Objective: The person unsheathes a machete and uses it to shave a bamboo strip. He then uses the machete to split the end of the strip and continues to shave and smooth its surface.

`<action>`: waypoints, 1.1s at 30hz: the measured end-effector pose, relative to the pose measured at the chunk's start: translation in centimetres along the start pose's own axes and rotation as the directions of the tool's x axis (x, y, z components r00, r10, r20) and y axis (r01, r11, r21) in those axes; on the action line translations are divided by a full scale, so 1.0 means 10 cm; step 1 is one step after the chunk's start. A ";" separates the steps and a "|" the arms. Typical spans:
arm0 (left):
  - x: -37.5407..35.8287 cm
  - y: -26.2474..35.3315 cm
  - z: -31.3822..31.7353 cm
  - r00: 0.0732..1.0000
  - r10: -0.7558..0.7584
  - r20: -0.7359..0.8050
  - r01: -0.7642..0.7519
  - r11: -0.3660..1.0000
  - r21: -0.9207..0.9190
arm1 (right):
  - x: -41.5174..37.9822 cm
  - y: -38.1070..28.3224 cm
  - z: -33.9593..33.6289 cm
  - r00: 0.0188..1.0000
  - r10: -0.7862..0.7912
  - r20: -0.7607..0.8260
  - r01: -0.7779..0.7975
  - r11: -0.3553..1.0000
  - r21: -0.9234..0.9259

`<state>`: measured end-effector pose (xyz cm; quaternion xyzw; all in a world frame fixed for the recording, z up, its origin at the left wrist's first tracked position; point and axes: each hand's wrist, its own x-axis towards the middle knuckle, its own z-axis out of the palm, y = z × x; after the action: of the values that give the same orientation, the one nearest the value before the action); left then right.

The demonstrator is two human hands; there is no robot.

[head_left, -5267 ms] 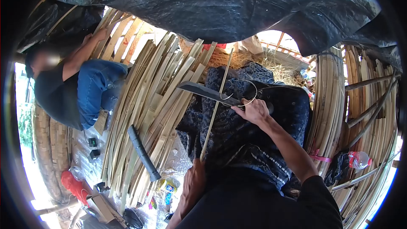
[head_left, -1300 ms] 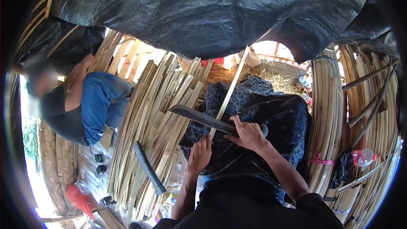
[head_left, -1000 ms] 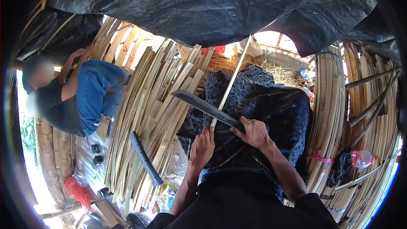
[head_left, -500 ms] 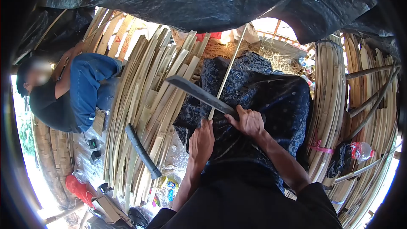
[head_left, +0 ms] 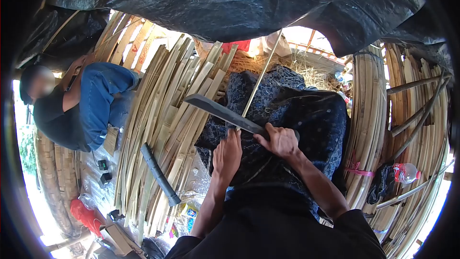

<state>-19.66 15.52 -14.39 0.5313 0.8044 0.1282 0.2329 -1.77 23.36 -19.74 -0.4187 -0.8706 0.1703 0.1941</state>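
My right hand (head_left: pixel 281 141) is wrapped around the handle of a machete (head_left: pixel 221 111), whose dark broad blade points up and to the left. A thin, pale bamboo strip (head_left: pixel 262 74) runs away from me over my lap, with its near end closed in my left hand (head_left: pixel 227 156). The blade lies across the strip just beyond my left fingers; whether its edge is cutting in is too small to tell. Beneath both hands a dark blue patterned cloth (head_left: pixel 306 115) covers my lap.
Split bamboo slats (head_left: pixel 163 115) are piled on the left, with a dark sheath-like tube (head_left: pixel 160 174) lying on them. Beyond sits another person (head_left: pixel 62 115). Tied bamboo bundles (head_left: pixel 366 115) and a plastic bottle (head_left: pixel 406 173) are on the right. Black sheeting (head_left: pixel 230 5) hangs overhead.
My left hand has come closer to the blade, so less of the strip shows between them. The machete has shifted slightly left and down in view. Both holds are unchanged.
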 end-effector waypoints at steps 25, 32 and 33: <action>-1.39 -0.37 -0.54 0.970 -0.184 0.158 0.183 0.983 0.022 | 0.25 0.37 0.39 0.868 -0.174 -0.465 0.013 0.944 -0.330; -1.00 -0.38 -0.34 0.998 -0.042 0.041 0.040 0.998 0.041 | 0.22 0.46 0.33 0.843 -0.205 -0.498 -0.028 0.906 -0.421; -0.85 -0.43 -0.20 0.998 0.047 -0.031 -0.047 0.999 0.024 | 0.17 0.40 0.30 0.821 -0.280 -0.497 0.029 0.891 -0.454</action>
<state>-21.31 6.07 -12.64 0.5507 0.7966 0.1329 0.2109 -1.49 26.65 -23.83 -0.4077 -0.8251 -0.1684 0.3530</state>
